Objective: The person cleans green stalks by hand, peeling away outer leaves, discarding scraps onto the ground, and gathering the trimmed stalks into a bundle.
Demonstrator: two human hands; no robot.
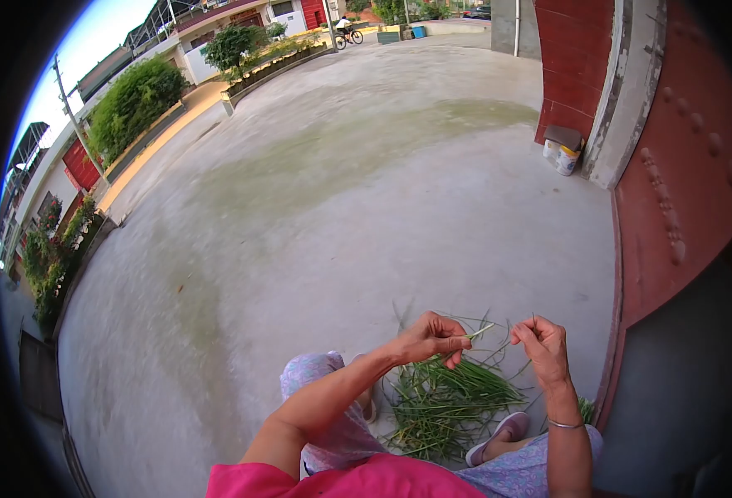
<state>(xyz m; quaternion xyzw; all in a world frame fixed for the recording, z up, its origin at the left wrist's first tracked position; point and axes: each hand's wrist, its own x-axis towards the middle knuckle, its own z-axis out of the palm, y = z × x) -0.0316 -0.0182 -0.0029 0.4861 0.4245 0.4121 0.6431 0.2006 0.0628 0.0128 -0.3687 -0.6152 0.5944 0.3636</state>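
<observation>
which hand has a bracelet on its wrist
The right hand: a thin bracelet circles its wrist, while the left hand, holding a pale stem, has a bare wrist.

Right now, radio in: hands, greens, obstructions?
Left hand pinching a green stalk. Right hand curled alongside, hold unclear. Green pile on ground between shoes. Nothing visibly blocking either hand.

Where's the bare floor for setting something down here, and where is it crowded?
Widest free patch: the concrete floor beyond the green stalks, between the greenery at left and the red door at right. Another lies left of the left knee. Crowded: between the shoes, where the stalks spread, with the left hand above them and the right hand near their right edge.
</observation>
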